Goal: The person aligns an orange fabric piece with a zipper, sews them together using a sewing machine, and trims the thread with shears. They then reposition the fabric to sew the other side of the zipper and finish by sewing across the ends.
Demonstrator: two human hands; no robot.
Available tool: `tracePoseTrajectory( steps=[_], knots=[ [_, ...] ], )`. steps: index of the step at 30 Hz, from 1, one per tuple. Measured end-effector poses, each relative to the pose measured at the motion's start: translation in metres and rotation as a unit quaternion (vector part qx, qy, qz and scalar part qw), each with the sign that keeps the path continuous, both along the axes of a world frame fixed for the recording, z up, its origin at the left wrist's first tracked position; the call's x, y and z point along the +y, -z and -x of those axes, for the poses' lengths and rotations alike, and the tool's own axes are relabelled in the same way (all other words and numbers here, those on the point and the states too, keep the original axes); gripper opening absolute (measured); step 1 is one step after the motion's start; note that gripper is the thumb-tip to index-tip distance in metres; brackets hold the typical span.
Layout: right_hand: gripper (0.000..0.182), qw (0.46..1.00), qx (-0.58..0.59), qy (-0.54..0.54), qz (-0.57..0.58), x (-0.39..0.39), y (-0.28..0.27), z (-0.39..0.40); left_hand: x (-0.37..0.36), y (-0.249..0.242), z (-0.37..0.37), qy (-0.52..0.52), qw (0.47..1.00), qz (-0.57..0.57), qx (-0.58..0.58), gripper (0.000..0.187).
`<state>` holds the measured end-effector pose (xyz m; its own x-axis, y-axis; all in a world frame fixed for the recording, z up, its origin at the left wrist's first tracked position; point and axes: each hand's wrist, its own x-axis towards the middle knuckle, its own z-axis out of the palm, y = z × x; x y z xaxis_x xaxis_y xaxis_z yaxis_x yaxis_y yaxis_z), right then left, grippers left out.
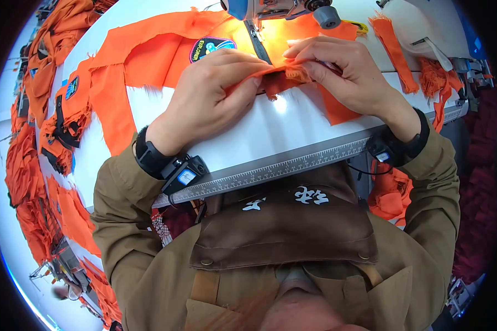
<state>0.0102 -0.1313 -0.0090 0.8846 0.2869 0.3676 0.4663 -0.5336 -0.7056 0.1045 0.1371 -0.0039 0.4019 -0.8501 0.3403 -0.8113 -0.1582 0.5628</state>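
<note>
Orange fabric (pixel 163 49) lies across the white table in front of the sewing machine (pixel 270 10). My left hand (pixel 215 94) pinches a folded edge of it between thumb and fingers. Close by on the right, my right hand (pixel 345 71) grips the same bunched edge, with a thin dark object partly hidden in its fingers. A dark zipper (pixel 257 41) runs from the lit needle area toward my hands. An embroidered patch (pixel 211 47) shows on the cloth just beyond my left hand.
A ruler strip (pixel 276 174) lines the table's near edge. Orange pieces with another patch (pixel 72 88) lie at the left. An orange strip (pixel 395 52) and frayed scraps (pixel 437 80) are at the right. More orange cloth (pixel 25 182) is heaped beyond the table's left side.
</note>
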Motion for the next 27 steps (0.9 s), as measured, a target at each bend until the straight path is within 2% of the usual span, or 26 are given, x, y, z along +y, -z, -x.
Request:
tracePoseTrajectory(
  steps=[2, 5, 9, 11, 14, 17, 20, 23, 27],
  knots=[
    [0.020, 1.000, 0.018, 0.003, -0.010, -0.001, 0.000, 0.000, 0.000, 0.000, -0.004, 0.009, 1.000, 0.002, 0.021, 0.026],
    [0.013, 1.000, 0.019, -0.023, 0.001, -0.005, -0.002, 0.000, 0.000, -0.004, -0.002, 0.015, 0.999, 0.004, 0.052, 0.026],
    [0.012, 0.987, -0.099, -0.091, 0.090, -0.011, -0.003, -0.002, 0.000, -0.009, -0.005, 0.056, 0.998, 0.018, 0.038, 0.024],
    [0.011, 0.971, -0.127, -0.131, 0.157, -0.010, -0.006, 0.000, -0.005, -0.004, -0.002, 0.005, 0.999, 0.026, 0.020, 0.024],
    [0.013, 0.981, -0.073, -0.149, 0.096, -0.008, -0.004, 0.000, -0.012, 0.008, 0.000, -0.041, 0.999, 0.025, -0.009, 0.025],
    [0.022, 0.992, -0.074, -0.064, 0.078, -0.004, 0.003, -0.004, -0.015, 0.016, 0.003, -0.043, 0.997, 0.021, -0.055, 0.029],
    [0.033, 0.991, -0.071, -0.023, 0.109, 0.001, 0.013, -0.005, -0.015, 0.015, 0.005, -0.037, 0.996, -0.003, -0.085, 0.033],
    [0.039, 0.977, -0.111, -0.026, 0.178, 0.002, 0.012, -0.005, -0.011, 0.013, 0.000, -0.016, 0.996, -0.020, -0.090, 0.038],
    [0.038, 0.975, -0.094, 0.000, 0.203, 0.005, 0.009, -0.003, -0.007, 0.014, -0.005, 0.015, 0.997, -0.021, -0.071, 0.044]
  ],
)
